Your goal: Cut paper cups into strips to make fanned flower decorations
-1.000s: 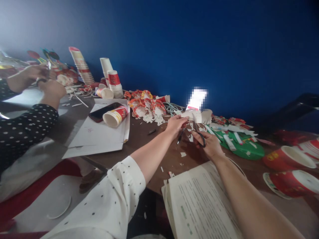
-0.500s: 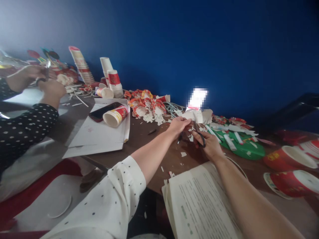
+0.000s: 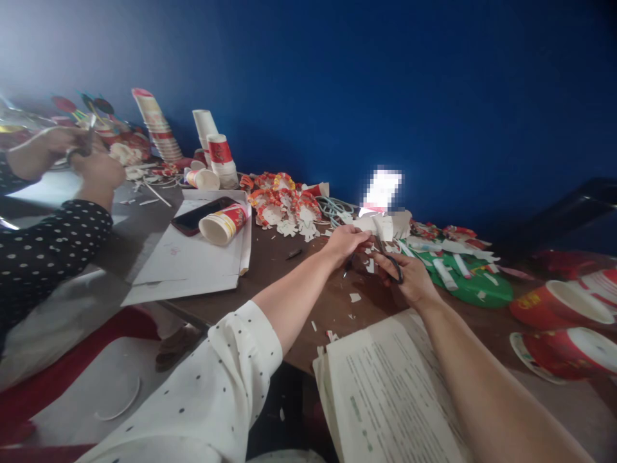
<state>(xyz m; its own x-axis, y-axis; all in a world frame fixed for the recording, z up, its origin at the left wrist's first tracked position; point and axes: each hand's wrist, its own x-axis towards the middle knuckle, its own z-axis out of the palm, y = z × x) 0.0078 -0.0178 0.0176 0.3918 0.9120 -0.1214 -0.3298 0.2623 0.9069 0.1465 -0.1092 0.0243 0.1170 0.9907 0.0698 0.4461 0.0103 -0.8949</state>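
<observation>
Between thumb and fingers my left hand (image 3: pixel 348 242) pinches a white piece of paper (image 3: pixel 367 224). Its far edge overlaps other white pieces, so its full outline is hard to make out. My right hand (image 3: pixel 409 278) grips black-handled scissors (image 3: pixel 396 269), fingers through the loops. The scissor blades point away from me, up against the paper beside my left fingertips. Small white scraps (image 3: pixel 355 298) lie on the dark table (image 3: pixel 332 308) below both hands. A lit, pixelated screen (image 3: pixel 383 191) stands just behind the paper.
A printed booklet (image 3: pixel 385 386) lies in front of me. To the right are a green sheet (image 3: pixel 482 289) with white rolls and red paper cups (image 3: pixel 559 302). Left are cut paper flowers (image 3: pixel 284 206), a phone (image 3: pixel 193 218), stacked cups (image 3: pixel 222 161) and a co-worker's hands (image 3: pixel 91 157) holding scissors.
My right hand and the scissors have shifted slightly to the right. My left hand stays nearly in place, still pinching the paper.
</observation>
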